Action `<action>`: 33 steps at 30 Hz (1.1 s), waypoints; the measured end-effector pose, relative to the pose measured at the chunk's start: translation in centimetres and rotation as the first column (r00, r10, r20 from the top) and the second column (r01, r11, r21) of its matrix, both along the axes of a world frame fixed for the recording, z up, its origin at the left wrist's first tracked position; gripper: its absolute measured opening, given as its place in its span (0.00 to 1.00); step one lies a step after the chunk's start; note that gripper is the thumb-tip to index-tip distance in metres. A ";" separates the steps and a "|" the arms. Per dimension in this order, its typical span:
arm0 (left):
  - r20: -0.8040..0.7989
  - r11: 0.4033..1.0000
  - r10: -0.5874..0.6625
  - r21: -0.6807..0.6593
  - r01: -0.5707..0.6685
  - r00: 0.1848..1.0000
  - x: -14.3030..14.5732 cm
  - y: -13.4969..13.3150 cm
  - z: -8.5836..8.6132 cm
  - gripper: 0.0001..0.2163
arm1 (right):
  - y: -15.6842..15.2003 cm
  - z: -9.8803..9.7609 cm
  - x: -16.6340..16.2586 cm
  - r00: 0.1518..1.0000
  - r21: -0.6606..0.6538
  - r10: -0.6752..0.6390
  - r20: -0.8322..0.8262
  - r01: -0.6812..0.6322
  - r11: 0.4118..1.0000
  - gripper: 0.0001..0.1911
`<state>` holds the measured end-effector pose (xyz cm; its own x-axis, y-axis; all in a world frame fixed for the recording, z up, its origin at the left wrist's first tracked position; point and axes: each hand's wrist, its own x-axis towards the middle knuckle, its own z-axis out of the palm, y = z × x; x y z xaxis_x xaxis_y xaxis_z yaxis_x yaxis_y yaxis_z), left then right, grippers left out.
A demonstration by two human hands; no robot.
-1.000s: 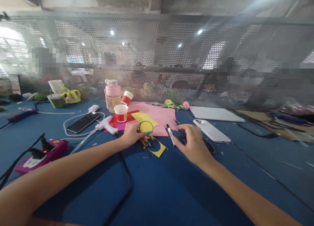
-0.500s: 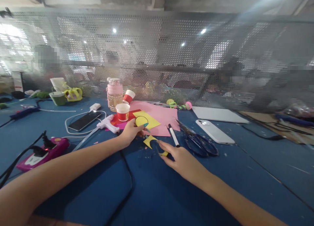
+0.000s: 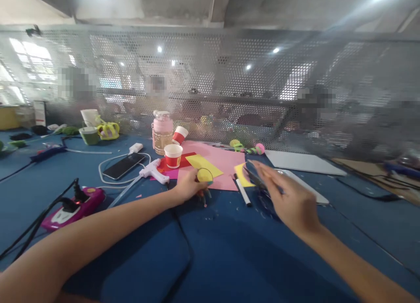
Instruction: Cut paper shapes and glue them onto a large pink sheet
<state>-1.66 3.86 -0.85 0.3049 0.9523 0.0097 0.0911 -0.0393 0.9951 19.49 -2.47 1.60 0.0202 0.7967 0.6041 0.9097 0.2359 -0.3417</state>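
Observation:
My left hand [image 3: 188,187] is closed in a pinch on a small yellow paper circle [image 3: 204,175] with a dark outline, above the blue table. My right hand [image 3: 288,198] is over the dark blue scissors [image 3: 267,203] and hides much of them. Its fingers are smeared by motion, so whether they grip the scissors cannot be told. Just left of those fingers is a yellow paper scrap [image 3: 243,175] with a curved cut edge. A white marker with black ends [image 3: 243,192] lies below the scrap. Behind my left hand, a yellow sheet [image 3: 205,163] rests on pink paper [image 3: 226,156].
A red-and-white paper cup [image 3: 173,156] and a pink-lidded bottle [image 3: 162,134] stand behind. On the left are a glue gun [image 3: 154,170], a black phone [image 3: 124,166] and a magenta power strip [image 3: 74,209] with cables. A white phone [image 3: 308,187] lies beyond my right hand.
My right hand has moved right, from beside my left hand to the scissors. The yellow scrap has gone from between the hands to beside the marker. My left hand keeps the circle.

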 end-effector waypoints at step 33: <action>-0.727 0.775 -0.056 0.400 0.489 0.684 -0.2 -1.1 -0.3 0.25 | 11.2 -4.4 -6.5 0.941 -0.368 0.300 0.159 -0.225 0.902 0.39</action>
